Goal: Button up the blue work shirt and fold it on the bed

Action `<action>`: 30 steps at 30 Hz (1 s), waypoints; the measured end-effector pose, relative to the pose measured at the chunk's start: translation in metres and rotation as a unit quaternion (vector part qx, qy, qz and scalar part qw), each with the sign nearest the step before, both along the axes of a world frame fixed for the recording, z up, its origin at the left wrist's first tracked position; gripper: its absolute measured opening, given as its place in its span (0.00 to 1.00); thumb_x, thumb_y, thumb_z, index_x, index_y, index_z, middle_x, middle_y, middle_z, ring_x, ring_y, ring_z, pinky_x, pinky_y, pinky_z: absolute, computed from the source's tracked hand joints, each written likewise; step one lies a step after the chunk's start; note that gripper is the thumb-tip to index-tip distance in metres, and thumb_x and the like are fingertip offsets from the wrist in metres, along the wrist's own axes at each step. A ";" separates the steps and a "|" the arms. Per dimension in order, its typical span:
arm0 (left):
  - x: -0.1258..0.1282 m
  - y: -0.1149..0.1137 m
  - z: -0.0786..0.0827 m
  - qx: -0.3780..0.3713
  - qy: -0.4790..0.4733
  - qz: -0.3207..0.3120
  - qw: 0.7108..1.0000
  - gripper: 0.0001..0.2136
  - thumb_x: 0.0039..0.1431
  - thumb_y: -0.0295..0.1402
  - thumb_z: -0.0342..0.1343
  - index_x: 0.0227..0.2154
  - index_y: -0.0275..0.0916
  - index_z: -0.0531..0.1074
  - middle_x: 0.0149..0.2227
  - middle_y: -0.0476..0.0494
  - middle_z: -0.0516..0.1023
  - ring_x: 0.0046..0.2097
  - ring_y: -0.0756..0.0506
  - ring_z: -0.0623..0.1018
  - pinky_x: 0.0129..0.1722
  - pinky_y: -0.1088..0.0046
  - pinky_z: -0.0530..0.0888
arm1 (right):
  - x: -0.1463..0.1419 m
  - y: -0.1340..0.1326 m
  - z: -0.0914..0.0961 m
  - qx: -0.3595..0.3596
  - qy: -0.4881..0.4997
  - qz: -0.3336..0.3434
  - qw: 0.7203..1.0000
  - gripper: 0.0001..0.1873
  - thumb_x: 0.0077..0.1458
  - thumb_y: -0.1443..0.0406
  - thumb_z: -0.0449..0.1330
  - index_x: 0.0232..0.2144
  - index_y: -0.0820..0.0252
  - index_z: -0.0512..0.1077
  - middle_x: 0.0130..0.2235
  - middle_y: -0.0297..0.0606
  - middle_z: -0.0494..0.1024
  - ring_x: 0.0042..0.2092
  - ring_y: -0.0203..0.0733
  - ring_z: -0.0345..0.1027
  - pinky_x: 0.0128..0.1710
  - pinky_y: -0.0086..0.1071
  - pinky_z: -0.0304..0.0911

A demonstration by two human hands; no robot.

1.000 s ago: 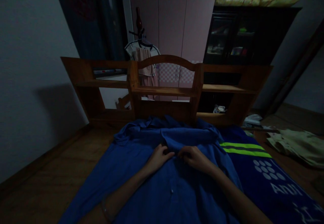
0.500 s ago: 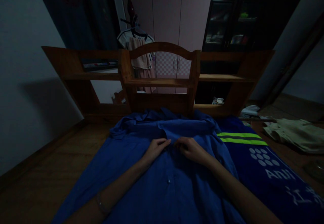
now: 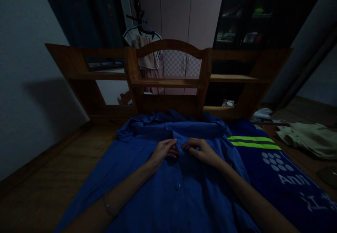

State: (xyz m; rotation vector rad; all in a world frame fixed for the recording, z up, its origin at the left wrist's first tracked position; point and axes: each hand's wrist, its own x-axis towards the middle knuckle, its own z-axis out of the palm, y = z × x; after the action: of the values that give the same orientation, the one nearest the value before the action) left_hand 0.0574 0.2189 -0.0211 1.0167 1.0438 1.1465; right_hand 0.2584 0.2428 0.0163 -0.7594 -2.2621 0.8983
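A blue button-front shirt (image 3: 147, 198) lies spread out, its collar end toward the wooden headboard. My left hand (image 3: 162, 152) is closed at the front opening, thumb and fingers pinching the shirt's edge in the upper chest area. Just to the right, my right hand (image 3: 202, 150) has its fingers curled on the other side of the opening, fingertips against the cloth. Whatever lies between the fingertips is too dark to make out clearly. Below the hands, a button (image 3: 178, 186) shows on the front strip.
Behind the shirt stands a wooden headboard with shelves (image 3: 168, 82). A dark blue garment with yellow-green stripes (image 3: 252, 143) lies at the right. Bare wooden boards (image 3: 52, 169) and a white wall (image 3: 34, 68) are on the left. Pale folded cloth (image 3: 308, 138) lies at far right.
My left hand has turned a little, so its curled lower fingers now show. My right hand has shifted slightly to the right, and the view has moved a little.
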 end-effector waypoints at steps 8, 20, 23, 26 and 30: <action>0.005 -0.006 0.012 -0.046 -0.097 -0.045 0.993 0.16 0.53 0.41 0.57 0.36 0.32 0.70 0.32 0.37 0.79 0.31 0.47 0.79 0.30 0.76 0.75 | 0.000 -0.003 0.007 -0.034 0.052 -0.028 0.998 0.10 0.56 0.65 0.54 0.35 0.62 0.73 0.31 0.34 0.72 0.30 0.35 0.66 0.31 0.27 0.60; 0.009 -0.026 0.025 -0.020 -0.236 -0.213 0.948 0.25 0.53 0.26 0.53 0.55 0.33 0.58 0.46 0.33 0.73 0.48 0.39 0.75 0.54 0.57 0.64 | 0.001 0.006 -0.002 -0.027 0.030 -0.009 0.999 0.14 0.59 0.62 0.52 0.41 0.62 0.75 0.38 0.40 0.74 0.39 0.39 0.67 0.38 0.30 0.61; 0.013 -0.036 0.032 -0.054 -0.279 -0.280 0.917 0.36 0.53 0.27 0.52 0.62 0.41 0.41 0.55 0.30 0.64 0.51 0.35 0.72 0.55 0.48 0.59 | 0.002 0.010 -0.005 -0.045 0.026 -0.012 0.999 0.14 0.59 0.62 0.53 0.38 0.63 0.76 0.38 0.39 0.74 0.39 0.39 0.68 0.39 0.30 0.61; 0.015 -0.045 0.037 -0.079 -0.275 -0.331 0.900 0.43 0.52 0.28 0.53 0.62 0.52 0.28 0.61 0.30 0.53 0.53 0.32 0.70 0.52 0.41 0.58 | 0.002 0.012 -0.009 -0.051 0.015 -0.008 0.999 0.14 0.59 0.61 0.54 0.34 0.63 0.76 0.36 0.39 0.74 0.38 0.39 0.68 0.38 0.29 0.61; 0.015 -0.052 0.037 -0.077 -0.246 -0.364 0.895 0.43 0.55 0.31 0.53 0.61 0.54 0.24 0.61 0.31 0.55 0.55 0.32 0.67 0.51 0.38 0.58 | 0.004 0.016 -0.013 -0.027 -0.008 -0.028 0.999 0.14 0.58 0.61 0.53 0.33 0.64 0.76 0.34 0.39 0.74 0.36 0.38 0.67 0.36 0.29 0.61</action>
State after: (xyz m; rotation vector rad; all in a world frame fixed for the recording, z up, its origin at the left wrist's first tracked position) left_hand 0.0729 0.1668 0.0163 0.8145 0.2805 0.6228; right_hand 0.2626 0.2584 0.0030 -0.8521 -2.2265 0.9348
